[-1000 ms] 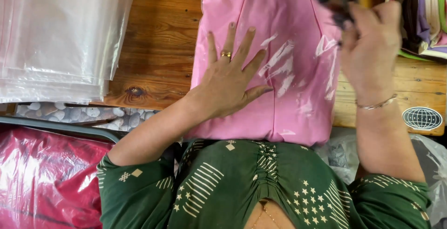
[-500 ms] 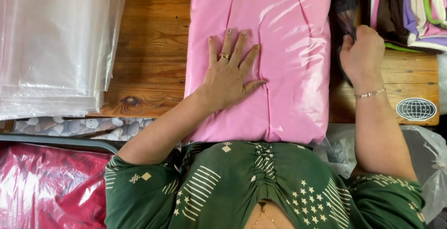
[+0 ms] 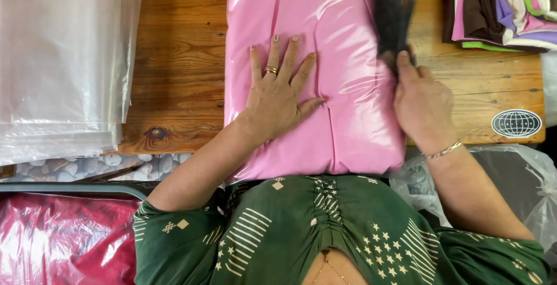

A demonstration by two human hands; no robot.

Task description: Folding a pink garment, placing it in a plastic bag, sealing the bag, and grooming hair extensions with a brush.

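On the pink bagged garment point(image 3: 348, 76), left-hand fingers point(image 3: 278, 59) flat, spread wide.

A pink bagged garment point(image 3: 342, 88) is lying on the brown wooden counter point(image 3: 180, 76). A black brush point(image 3: 390, 12) is showing beside it. The sleeve point(image 3: 191, 233) is showing green with cream stripes and stars. A red bag point(image 3: 52, 238) is gleaming.

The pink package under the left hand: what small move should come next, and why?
Probably sweep the dark brush down the pink package toward its near edge. The left hand lies flat and pins it, the right hand holds the brush against its right side, and the film shows wrinkles.
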